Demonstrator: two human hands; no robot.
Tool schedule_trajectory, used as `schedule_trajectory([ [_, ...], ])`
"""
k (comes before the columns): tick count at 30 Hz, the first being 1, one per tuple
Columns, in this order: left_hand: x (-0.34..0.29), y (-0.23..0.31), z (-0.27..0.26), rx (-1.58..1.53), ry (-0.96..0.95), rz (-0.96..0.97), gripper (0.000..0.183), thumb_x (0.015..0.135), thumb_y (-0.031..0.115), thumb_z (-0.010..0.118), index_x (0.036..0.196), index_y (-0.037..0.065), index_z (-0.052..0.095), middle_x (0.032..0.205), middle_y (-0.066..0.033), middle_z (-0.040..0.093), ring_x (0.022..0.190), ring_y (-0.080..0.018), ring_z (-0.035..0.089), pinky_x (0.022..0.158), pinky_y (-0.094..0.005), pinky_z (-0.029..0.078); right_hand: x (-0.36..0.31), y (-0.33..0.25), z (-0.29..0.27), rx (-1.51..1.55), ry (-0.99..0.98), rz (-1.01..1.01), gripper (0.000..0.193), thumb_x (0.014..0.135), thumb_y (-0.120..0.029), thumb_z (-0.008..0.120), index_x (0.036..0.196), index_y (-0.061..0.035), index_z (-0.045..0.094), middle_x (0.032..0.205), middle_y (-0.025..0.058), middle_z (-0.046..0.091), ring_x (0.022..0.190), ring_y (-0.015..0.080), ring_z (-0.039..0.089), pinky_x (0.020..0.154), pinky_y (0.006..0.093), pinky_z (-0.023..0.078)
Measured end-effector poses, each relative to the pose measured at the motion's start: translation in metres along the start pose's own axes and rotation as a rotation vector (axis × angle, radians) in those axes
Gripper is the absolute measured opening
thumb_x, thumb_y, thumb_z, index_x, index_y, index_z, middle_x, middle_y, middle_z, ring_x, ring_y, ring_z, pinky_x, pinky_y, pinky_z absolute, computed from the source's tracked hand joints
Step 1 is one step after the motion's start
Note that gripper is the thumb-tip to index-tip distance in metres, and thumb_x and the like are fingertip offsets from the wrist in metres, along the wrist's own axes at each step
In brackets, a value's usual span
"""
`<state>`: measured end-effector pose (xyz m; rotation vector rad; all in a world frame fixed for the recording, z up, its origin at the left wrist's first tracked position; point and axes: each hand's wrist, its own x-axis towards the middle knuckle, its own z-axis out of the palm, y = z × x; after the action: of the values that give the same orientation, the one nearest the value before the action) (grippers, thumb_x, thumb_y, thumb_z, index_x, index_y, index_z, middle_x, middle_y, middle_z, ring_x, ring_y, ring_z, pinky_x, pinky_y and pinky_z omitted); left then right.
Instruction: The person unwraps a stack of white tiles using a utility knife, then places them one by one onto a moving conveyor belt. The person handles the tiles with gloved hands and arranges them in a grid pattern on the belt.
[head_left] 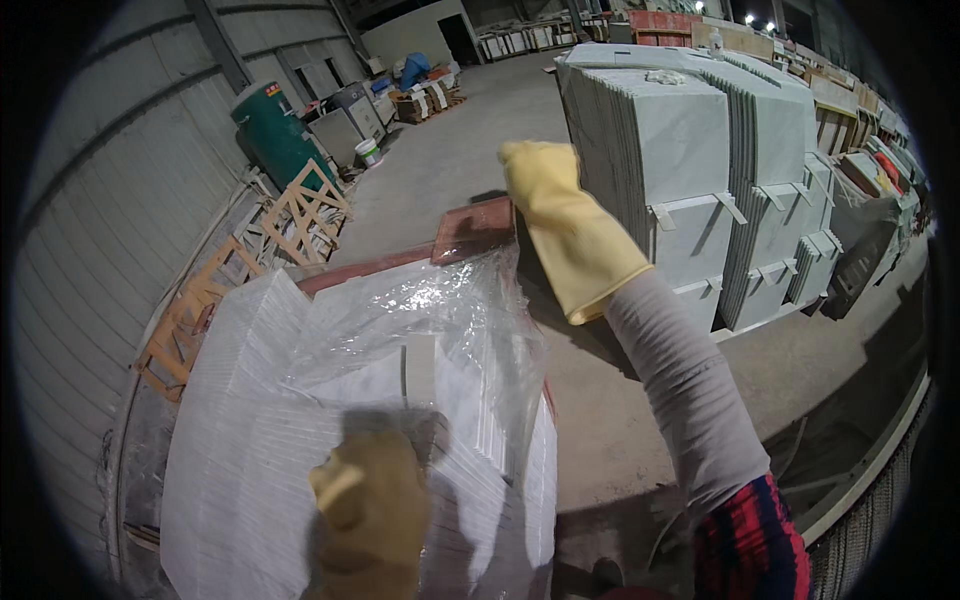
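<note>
A stack of white stone slabs (240,400) stands upright on edge in front of me, partly covered by wrinkled clear plastic film (420,300). My left hand (370,515), in a yellow rubber glove, is low over the near part of the stack. Its fingers look curled, and what they hold, if anything, is hidden. Out past the stack's right side I hold up my right hand (565,220), also in a yellow glove, with the fingers folded at the far end. Whether anything is inside that fist cannot be made out. A reddish-brown panel (475,228) sits at the stack's far corner, under the film's edge.
Tall bundles of pale slabs (690,150) rise to the right across a strip of concrete floor (590,430). Wooden frames (300,210) lean along the left wall, near a green tank (280,130) and a white bucket (368,152). Crates (425,100) lie farther back.
</note>
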<state>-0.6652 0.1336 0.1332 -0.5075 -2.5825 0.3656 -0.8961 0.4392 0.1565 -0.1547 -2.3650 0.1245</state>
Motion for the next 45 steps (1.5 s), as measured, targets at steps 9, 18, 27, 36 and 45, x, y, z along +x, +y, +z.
schedule_trajectory([
  [9, -0.003, -0.005, -0.005, -0.024, -0.106, -0.073, 0.01, 0.084, 0.016, 0.064, 0.077, 0.011, 0.059, 0.077, -0.0063, 0.062, 0.072, -0.0298, 0.063, 0.068, -0.0442, 0.045, -0.137, -0.099, -0.057, 0.859, -1.026, 0.276, 0.028, 0.089, -0.028, 0.06, 0.112, -0.0156, 0.069, 0.096, 0.0121, 0.072, 0.086, 0.0262, 0.07, 0.079, 0.039, 0.055],
  [18, 0.001, -0.001, 0.0, 0.009, -0.058, -0.059, 0.011, 0.084, 0.015, 0.064, 0.076, 0.011, 0.058, 0.076, -0.0068, 0.06, 0.072, -0.029, 0.061, 0.069, -0.0456, 0.044, -0.2, -0.103, -0.01, 0.608, -0.605, -0.307, 0.027, 0.097, -0.031, 0.052, 0.119, -0.0202, 0.063, 0.088, 0.0088, 0.069, 0.084, 0.0319, 0.068, 0.076, 0.0413, 0.054],
  [27, 0.005, -0.004, -0.008, 0.02, -0.131, -0.014, 0.013, 0.081, 0.019, 0.066, 0.073, 0.011, 0.058, 0.076, -0.0084, 0.062, 0.076, -0.0274, 0.065, 0.064, -0.0417, 0.051, -0.138, -0.071, 0.047, 0.234, -0.216, -0.452, 0.011, 0.082, -0.018, 0.06, 0.086, -0.009, 0.065, 0.073, 0.0087, 0.068, 0.072, 0.0267, 0.069, 0.062, 0.0417, 0.054],
  [36, 0.004, -0.002, -0.017, -0.044, -0.226, -0.003, 0.011, 0.081, 0.017, 0.062, 0.074, 0.011, 0.058, 0.075, -0.0092, 0.06, 0.073, -0.0294, 0.063, 0.063, -0.0467, 0.047, -0.043, -0.075, 0.087, 0.021, -0.209, -0.447, 0.015, 0.084, -0.02, 0.06, 0.083, -0.0168, 0.075, 0.079, 0.0075, 0.071, 0.078, 0.0266, 0.07, 0.068, 0.0404, 0.054],
  [45, 0.008, -0.001, -0.017, -0.05, -0.205, -0.016, 0.01, 0.078, 0.018, 0.065, 0.073, 0.011, 0.059, 0.074, -0.0107, 0.06, 0.07, -0.0318, 0.062, 0.058, -0.0501, 0.045, -0.046, -0.053, 0.071, 0.345, -0.505, -0.467, 0.024, 0.095, -0.025, 0.057, 0.113, -0.0144, 0.07, 0.107, 0.0026, 0.072, 0.1, 0.0228, 0.068, 0.086, 0.0329, 0.053],
])
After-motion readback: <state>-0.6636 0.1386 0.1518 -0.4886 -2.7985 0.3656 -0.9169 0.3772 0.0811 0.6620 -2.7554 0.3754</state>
